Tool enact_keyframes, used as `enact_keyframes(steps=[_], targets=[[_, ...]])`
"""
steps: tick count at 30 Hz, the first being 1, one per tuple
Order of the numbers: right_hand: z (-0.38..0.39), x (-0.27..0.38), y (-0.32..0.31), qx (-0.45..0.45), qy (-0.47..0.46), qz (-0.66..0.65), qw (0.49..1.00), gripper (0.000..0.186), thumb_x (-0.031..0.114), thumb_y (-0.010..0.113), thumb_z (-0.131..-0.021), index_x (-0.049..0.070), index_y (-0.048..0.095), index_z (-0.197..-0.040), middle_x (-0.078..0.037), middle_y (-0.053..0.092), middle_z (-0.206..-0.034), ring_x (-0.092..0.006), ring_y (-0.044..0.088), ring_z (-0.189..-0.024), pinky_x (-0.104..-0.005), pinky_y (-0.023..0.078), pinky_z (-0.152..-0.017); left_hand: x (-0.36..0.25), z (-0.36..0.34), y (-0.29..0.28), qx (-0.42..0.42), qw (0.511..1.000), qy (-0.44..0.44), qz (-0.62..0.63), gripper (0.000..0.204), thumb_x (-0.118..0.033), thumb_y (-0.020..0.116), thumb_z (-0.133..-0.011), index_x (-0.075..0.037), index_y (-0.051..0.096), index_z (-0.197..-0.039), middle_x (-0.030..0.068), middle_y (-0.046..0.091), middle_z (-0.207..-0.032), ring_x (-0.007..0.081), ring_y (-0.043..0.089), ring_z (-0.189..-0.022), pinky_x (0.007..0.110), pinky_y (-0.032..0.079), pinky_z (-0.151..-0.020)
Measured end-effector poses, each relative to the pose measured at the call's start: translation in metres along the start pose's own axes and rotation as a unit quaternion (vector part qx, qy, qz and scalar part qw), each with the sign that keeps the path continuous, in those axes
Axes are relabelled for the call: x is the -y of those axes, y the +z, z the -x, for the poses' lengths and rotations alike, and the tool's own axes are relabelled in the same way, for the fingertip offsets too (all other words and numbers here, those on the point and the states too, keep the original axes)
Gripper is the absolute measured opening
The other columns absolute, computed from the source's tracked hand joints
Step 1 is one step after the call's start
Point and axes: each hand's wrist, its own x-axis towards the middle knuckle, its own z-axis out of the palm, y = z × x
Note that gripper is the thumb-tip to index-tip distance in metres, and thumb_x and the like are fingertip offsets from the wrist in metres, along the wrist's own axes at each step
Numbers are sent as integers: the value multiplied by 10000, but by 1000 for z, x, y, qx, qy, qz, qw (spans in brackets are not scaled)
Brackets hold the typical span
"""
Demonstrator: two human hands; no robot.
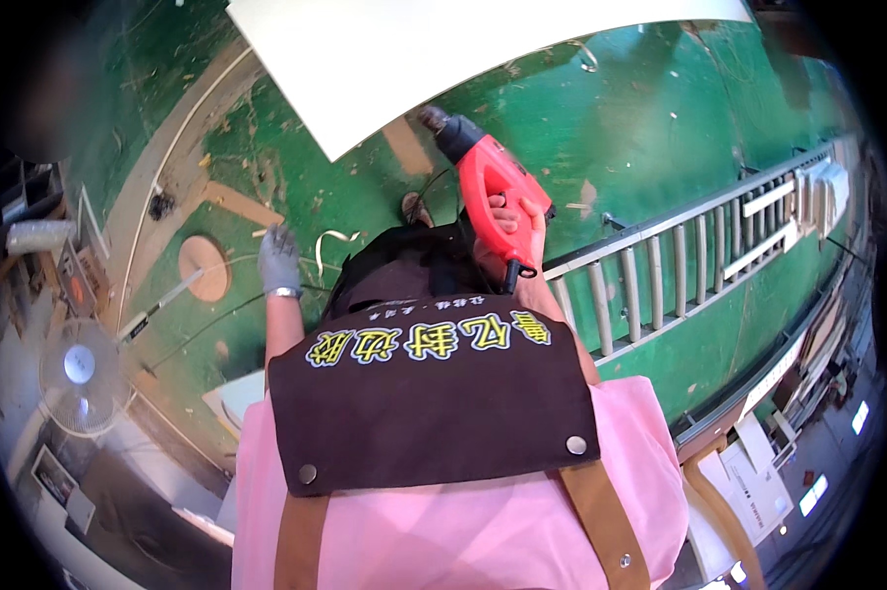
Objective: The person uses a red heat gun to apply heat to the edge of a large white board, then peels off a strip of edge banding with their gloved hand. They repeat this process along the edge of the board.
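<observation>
A red and black heat gun [498, 197] is in my right hand [522, 221], with bare fingers wrapped round its handle. Its dark metal nozzle points up and left, close to the lower edge of a large white panel [414, 59]. My left hand [279, 261], in a grey glove, hangs low on the left, apart from the panel. Its fingers look loosely stretched, and I see nothing clearly held in them. Near that hand a thin pale strip [335, 237] lies curled on the green floor.
A metal ladder [680, 265] lies on the green floor [620, 118] at the right, with pale pieces stacked on its far end. At left are a round wooden disc [205, 267], a wooden strip [242, 204] and a standing fan [80, 366]. A cable trails over the floor.
</observation>
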Motion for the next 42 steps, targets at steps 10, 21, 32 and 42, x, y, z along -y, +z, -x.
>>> enact_keyframes(steps=[10, 21, 32, 42], targets=[[0, 76, 65, 134, -168, 45, 976, 275, 214, 600, -762, 12, 503, -922, -8, 522, -691, -132, 542, -610, -259, 516, -590, 2, 3, 34, 25, 999, -18, -43, 456, -331, 466, -928, -58, 448, -1292, 98, 534, -1226, 210, 532, -1058, 351, 401, -931], [15, 20, 4, 14, -42, 45, 998, 284, 262, 585, -783, 29, 493, -916, 3, 471, -665, -129, 477, -567, -241, 446, -541, -1, 94, 181, 384, 898, -63, -206, 348, -239, 404, -978, 8, 505, -1200, 123, 591, -1117, 188, 585, -1020, 273, 475, -853], [-1, -46, -15, -156, 194, 243, 937, 275, 271, 578, -798, 26, 505, -901, -38, 508, -632, -154, 498, -523, -256, 467, -502, -12, 155, 146, 389, 873, -293, 15, 478, -424, 386, -970, -6, 517, -1162, 66, 606, -1052, 154, 598, -915, 296, 487, -852], [-78, -163, -12, -87, 351, 455, 814, 340, 339, 574, -898, 97, 535, -1133, -94, 607, -1117, -203, 624, -934, -308, 511, -689, -50, 173, 63, 193, 957, -64, 208, 257, -370, 440, -946, -136, 544, -964, -12, 576, -784, 100, 546, -604, 240, 475, -505]])
